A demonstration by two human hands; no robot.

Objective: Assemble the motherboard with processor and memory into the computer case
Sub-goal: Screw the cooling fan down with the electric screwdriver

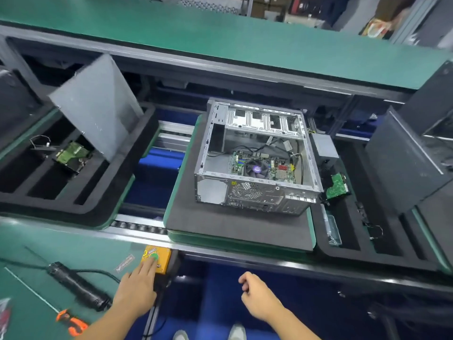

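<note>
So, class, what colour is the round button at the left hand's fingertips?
A green round button on the yellow box; best in head view.

No text is legible: print on the yellow button box (163, 255) and the bench sticker (125, 263) is blurred

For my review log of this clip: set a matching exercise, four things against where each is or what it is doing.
1 left hand
2 right hand
3 computer case
4 electric screwdriver

a lies on the green bench
b stands on the grey foam pad
c touches the green button
d holds nothing

Pairs: 1-c; 2-d; 3-b; 4-a
</note>
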